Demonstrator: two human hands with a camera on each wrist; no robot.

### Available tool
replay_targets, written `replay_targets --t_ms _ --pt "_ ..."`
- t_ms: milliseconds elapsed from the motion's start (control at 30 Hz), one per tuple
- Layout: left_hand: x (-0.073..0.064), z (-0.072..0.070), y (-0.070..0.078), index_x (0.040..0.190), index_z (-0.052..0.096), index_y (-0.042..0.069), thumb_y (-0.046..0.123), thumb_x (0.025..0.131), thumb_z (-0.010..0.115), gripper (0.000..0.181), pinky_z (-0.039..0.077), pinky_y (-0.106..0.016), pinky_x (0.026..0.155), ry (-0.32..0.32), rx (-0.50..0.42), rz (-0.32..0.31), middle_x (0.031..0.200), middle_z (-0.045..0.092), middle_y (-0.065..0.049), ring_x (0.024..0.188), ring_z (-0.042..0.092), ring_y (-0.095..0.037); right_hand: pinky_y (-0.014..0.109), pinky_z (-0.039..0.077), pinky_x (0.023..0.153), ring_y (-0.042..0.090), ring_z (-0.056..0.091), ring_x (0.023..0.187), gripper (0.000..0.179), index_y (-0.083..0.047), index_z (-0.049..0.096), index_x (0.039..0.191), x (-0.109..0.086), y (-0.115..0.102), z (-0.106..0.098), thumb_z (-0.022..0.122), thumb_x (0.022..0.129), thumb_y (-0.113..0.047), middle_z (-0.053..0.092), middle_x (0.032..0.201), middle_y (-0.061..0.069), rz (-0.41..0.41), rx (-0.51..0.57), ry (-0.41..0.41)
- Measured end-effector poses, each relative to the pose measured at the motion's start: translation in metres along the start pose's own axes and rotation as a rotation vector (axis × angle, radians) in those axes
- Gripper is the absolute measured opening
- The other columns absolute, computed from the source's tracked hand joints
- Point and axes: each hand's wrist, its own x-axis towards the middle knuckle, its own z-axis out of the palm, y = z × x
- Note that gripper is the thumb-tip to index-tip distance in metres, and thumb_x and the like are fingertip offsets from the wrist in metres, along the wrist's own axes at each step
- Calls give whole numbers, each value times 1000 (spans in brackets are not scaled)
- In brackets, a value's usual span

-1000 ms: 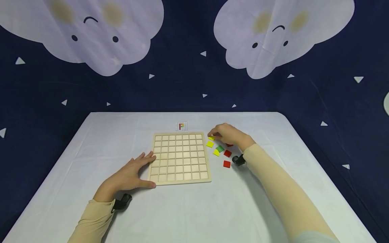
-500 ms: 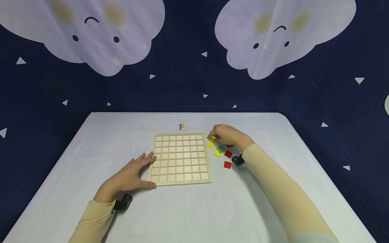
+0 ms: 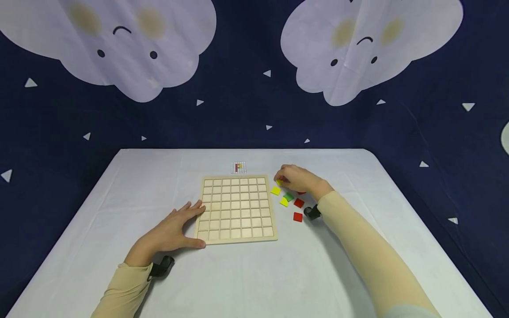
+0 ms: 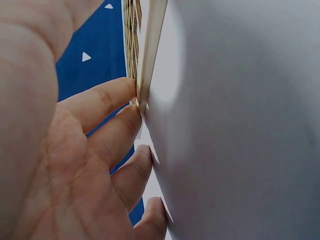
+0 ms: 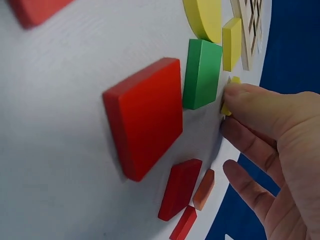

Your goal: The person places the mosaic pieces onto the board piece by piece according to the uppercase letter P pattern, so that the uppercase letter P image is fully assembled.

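My left hand rests at the left side of a square wooden grid board, thumb at its near corner and fingers spread. In the left wrist view, two fingertips touch the board's edge. To the right of the board, my right hand pinches a small yellow tile between thumb and fingers, mostly covered by them. Close beside it lie a yellow square tile, a green tile and a yellow tile with a rounded side.
Several red tiles lie nearer me, under and beside the right wrist. An orange tile shows beyond them in the right wrist view. A small card with a coloured grid pattern lies behind the board on the white table.
The right fingers have drawn in around the yellow tile, which shows less now, and shifted slightly right. My left hand and the board keep their places.
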Motion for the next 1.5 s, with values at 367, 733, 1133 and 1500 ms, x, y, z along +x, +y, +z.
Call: replay_targets --t_ms 367,733,1133,1500 --pt "0 2 3 161 47 3 53 76 94 109 17 -82 125 4 32 -6 174 33 -19 161 24 -56 39 62 99 23 71 106 33 -1 73 132 0 -10 -1 73 102 -15 76 120 12 25 161 68" --pt "-1 2 1 162 46 5 53 77 94 108 17 -83 124 5 18 0 174 33 -19 161 23 -55 29 61 86 19 69 99 31 -4 79 123 17 -39 4 81 94 -15 78 116 9 50 305 105" --pt "-1 2 -1 163 46 6 54 77 93 109 15 -84 124 8 1 3 175 32 -17 162 21 -55 31 63 93 20 72 103 33 -2 78 125 35 -63 16 82 94 -13 79 120 11 6 376 118" --pt "-2 2 -1 162 46 5 53 77 93 108 16 -84 123 13 9 14 174 33 -20 161 23 -56 23 60 85 13 69 94 24 -6 82 118 49 -75 29 81 95 -12 80 114 7 -54 397 93"
